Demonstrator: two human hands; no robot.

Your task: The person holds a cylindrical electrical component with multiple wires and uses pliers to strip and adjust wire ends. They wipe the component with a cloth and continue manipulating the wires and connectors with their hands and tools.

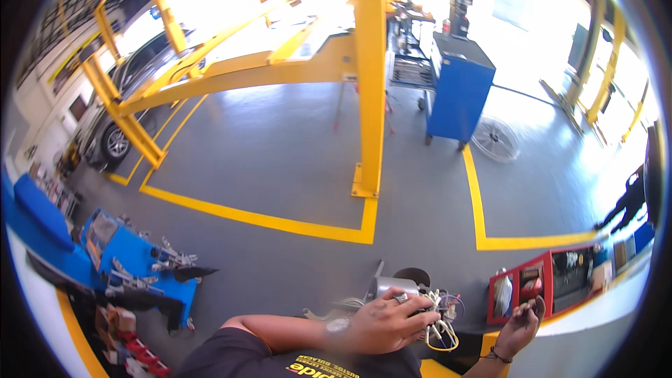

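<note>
My left hand (393, 320), with a ring on a finger and a watch at the wrist, reaches across in front of me. Its fingers are bent round a bundle of pale wires (441, 332) beside a silver rounded metal housing (392, 284). A purple wire and a yellow wire loop out of the bundle. My right hand (519, 329) is raised to the right, apart from the wires, in front of a red cabinet (547, 287). Its fingers are curled together, and whatever they may hold is too small to make out. A dark bracelet circles that wrist.
A yellow vehicle lift post (367, 84) stands ahead, with yellow floor lines (280, 222) around it. A blue tool cart (458, 91) and a wheel cover (495, 140) are beyond. Left are a blue table (133, 252) with metal tools and a parked car (115, 133).
</note>
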